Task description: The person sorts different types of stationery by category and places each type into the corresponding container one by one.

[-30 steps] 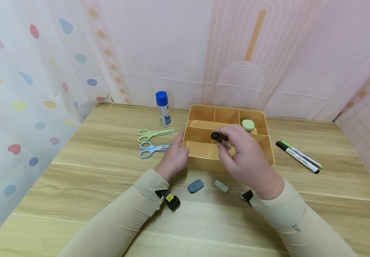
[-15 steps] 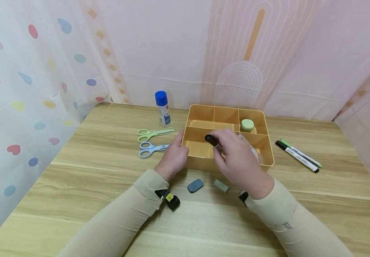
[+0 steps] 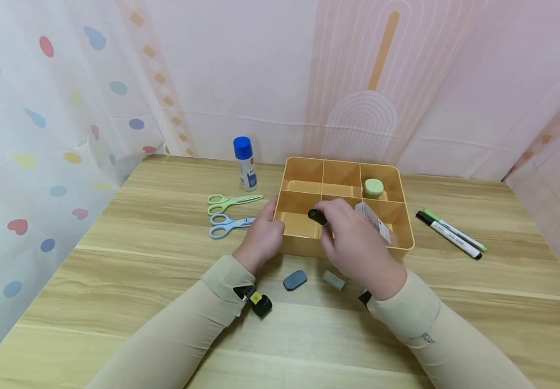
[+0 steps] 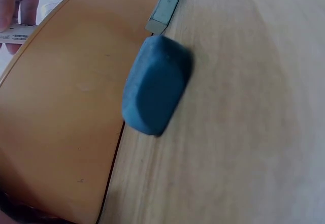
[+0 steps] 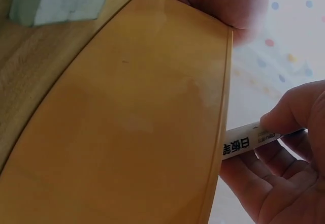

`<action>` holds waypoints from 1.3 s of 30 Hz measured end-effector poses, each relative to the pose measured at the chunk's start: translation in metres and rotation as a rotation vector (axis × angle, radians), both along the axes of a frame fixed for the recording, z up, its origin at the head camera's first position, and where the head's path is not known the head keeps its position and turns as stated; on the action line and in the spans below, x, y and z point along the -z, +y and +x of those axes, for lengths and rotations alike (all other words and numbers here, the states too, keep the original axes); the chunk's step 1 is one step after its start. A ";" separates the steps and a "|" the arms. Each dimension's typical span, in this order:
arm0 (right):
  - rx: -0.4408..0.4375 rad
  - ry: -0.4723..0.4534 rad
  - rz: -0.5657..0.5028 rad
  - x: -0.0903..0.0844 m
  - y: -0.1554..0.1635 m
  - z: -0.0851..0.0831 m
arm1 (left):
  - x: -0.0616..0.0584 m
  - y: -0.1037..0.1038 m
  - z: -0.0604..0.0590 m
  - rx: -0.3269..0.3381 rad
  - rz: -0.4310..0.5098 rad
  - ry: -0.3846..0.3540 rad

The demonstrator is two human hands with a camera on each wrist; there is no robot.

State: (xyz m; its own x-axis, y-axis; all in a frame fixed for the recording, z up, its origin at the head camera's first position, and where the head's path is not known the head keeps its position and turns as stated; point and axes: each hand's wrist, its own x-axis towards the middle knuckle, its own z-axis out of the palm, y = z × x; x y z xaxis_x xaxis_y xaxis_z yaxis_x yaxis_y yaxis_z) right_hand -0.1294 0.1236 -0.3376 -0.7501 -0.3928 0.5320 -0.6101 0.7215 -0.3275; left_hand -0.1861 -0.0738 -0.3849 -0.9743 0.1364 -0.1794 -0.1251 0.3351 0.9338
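— Two hands at the orange tray: what does your right hand hold?

— Your right hand pinches a black-capped marker between thumb and curled fingers, its cap end pointing left above the tray's near-left compartment. The white barrel shows in the right wrist view, crossing the tray's rim.

— And your left hand?

— Its grip is curled round the tray's near-left corner, thumb at the rim.

— What sits inside the tray?

— One green round piece lies in the far-right compartment; a white packet leans in the near-right one.

— What lies along the desk's near side?

— You have a blue eraser and a grey eraser just in front of the tray, apart from each other. In the left wrist view the blue one lies just beside the tray's wall.

— Toward the left edge?

— Green scissors and blue scissors lie side by side left of the tray, with a blue-capped glue stick upright beyond them near the far edge.

— Toward the right edge?

— Two more markers, one green and one black, lie together, well apart from the tray.
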 end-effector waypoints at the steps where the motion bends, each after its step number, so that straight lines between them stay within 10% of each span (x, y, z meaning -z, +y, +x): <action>1: 0.007 -0.007 0.004 0.000 0.000 0.000 | 0.000 0.000 0.000 0.000 -0.001 -0.001; 39: 0.083 -0.219 0.107 0.005 0.001 -0.004 | 0.001 0.000 0.000 0.009 0.016 0.009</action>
State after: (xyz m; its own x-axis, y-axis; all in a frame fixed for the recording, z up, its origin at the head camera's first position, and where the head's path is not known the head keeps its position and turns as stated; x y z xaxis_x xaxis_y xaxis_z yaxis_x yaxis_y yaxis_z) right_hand -0.1337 0.1242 -0.3427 -0.8747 -0.3706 0.3122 -0.4705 0.8037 -0.3643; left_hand -0.1859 -0.0739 -0.3858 -0.9746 0.1479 -0.1683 -0.1136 0.3214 0.9401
